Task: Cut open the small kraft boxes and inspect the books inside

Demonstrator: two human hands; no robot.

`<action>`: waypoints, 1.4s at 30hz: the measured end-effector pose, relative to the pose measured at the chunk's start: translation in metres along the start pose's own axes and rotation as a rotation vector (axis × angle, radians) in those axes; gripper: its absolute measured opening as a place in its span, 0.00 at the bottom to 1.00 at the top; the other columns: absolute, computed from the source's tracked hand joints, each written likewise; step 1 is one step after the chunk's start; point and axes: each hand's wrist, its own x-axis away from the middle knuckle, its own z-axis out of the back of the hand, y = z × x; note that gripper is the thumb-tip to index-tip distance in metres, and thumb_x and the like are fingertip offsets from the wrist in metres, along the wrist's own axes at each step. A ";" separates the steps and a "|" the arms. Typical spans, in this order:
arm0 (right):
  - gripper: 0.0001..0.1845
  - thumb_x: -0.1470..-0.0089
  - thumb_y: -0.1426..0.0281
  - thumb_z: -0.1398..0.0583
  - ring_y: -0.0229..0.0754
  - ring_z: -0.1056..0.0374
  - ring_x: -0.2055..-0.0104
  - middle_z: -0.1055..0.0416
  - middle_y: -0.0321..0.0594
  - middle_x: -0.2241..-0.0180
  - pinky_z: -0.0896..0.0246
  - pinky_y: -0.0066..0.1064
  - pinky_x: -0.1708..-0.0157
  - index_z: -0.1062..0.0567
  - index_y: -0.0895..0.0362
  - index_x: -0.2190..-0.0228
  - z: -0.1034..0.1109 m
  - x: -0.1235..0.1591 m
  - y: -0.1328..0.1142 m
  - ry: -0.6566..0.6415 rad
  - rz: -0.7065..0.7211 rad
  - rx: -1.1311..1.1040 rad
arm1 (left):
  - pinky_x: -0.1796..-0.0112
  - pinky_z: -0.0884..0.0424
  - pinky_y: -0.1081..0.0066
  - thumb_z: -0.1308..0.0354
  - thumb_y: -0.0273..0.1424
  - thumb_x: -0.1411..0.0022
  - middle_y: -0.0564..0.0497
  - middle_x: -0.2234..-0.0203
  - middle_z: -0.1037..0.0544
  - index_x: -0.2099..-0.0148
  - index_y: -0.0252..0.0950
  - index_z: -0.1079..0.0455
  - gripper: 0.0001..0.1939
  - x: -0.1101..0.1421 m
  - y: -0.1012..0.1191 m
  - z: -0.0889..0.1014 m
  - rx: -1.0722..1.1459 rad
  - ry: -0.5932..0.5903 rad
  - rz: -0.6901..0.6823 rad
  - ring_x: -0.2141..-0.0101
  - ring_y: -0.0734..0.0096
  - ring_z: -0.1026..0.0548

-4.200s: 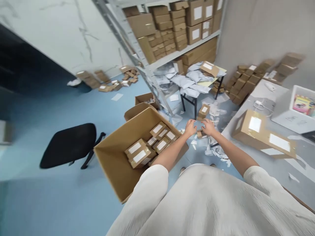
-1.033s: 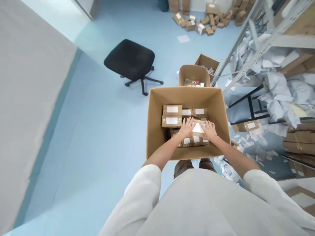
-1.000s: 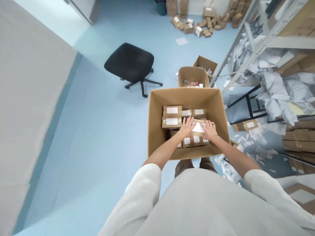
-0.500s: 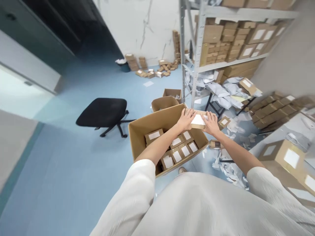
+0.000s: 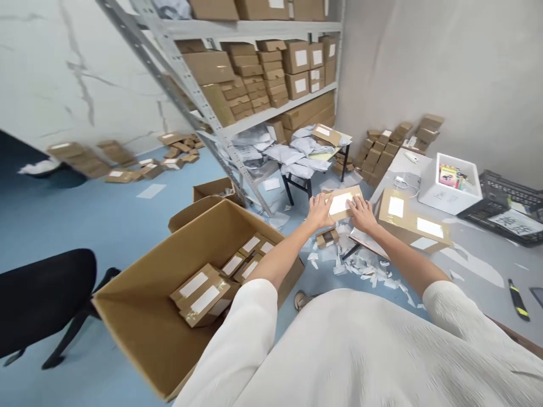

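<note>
Between both hands I hold a small brown cardboard box (image 5: 344, 202) with a white label on its top. My left hand (image 5: 319, 211) grips its left end, and my right hand (image 5: 361, 213) grips the right end with the thumb over the label. The box is in the air, over paper scraps (image 5: 373, 271) on the floor. To its left stands a large open carton (image 5: 139, 294), in which several labelled boxes (image 5: 206, 294) lie. My left forearm hides part of that carton.
At right is a grey table (image 5: 475, 288) with a taped box (image 5: 411, 223), a white bin (image 5: 449, 183), a black crate (image 5: 509, 203) and a yellow-black cutter (image 5: 518, 299). A metal shelf (image 5: 254, 118) full of boxes stands ahead. A black chair (image 5: 46, 294) is at left.
My view has turned right, towards the grey table. The held box has moved from above the large carton to beyond its right side, still in both hands.
</note>
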 end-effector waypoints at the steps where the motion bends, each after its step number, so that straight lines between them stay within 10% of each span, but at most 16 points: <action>1: 0.45 0.37 0.71 0.41 0.64 0.56 0.20 0.50 0.60 0.20 0.60 0.58 0.26 0.42 0.57 0.22 -0.002 0.008 0.012 -0.007 -0.032 -0.009 | 0.25 0.58 0.39 0.20 0.48 0.50 0.29 0.24 0.42 0.17 0.38 0.50 0.67 -0.010 0.014 -0.009 0.018 -0.004 0.021 0.25 0.28 0.46; 7: 0.42 0.37 0.71 0.42 0.63 0.52 0.21 0.47 0.59 0.21 0.57 0.56 0.26 0.38 0.57 0.24 -0.017 0.036 0.057 -0.153 -0.152 -0.088 | 0.25 0.58 0.41 0.19 0.52 0.54 0.30 0.26 0.41 0.18 0.39 0.51 0.70 -0.060 0.070 -0.054 0.125 -0.056 0.168 0.26 0.27 0.46; 18: 0.43 0.35 0.68 0.42 0.64 0.50 0.21 0.48 0.57 0.20 0.51 0.57 0.28 0.41 0.55 0.22 -0.050 0.022 0.110 -0.228 -0.372 -0.129 | 0.32 0.47 0.45 0.21 0.52 0.50 0.28 0.31 0.36 0.24 0.37 0.45 0.61 -0.143 0.107 -0.105 0.220 -0.219 0.294 0.32 0.31 0.39; 29: 0.41 0.35 0.66 0.44 0.68 0.48 0.24 0.44 0.58 0.22 0.48 0.62 0.30 0.38 0.54 0.23 -0.069 0.035 0.149 -0.254 -0.652 -0.200 | 0.33 0.41 0.49 0.28 0.57 0.44 0.30 0.31 0.34 0.24 0.40 0.43 0.54 -0.192 0.169 -0.143 0.293 -0.369 0.182 0.30 0.34 0.37; 33: 0.35 0.32 0.68 0.48 0.64 0.47 0.24 0.39 0.59 0.24 0.50 0.62 0.30 0.33 0.57 0.27 -0.068 0.054 0.163 -0.277 -0.717 -0.193 | 0.35 0.33 0.50 0.37 0.46 0.31 0.31 0.32 0.30 0.28 0.38 0.36 0.35 -0.194 0.194 -0.161 0.399 -0.481 0.037 0.33 0.38 0.31; 42: 0.29 0.30 0.68 0.49 0.63 0.48 0.25 0.34 0.58 0.28 0.57 0.63 0.27 0.26 0.58 0.34 -0.064 0.074 0.201 -0.287 -0.762 -0.150 | 0.35 0.26 0.53 0.34 0.30 0.38 0.39 0.29 0.31 0.31 0.42 0.28 0.33 -0.202 0.225 -0.181 0.458 -0.502 -0.169 0.38 0.45 0.23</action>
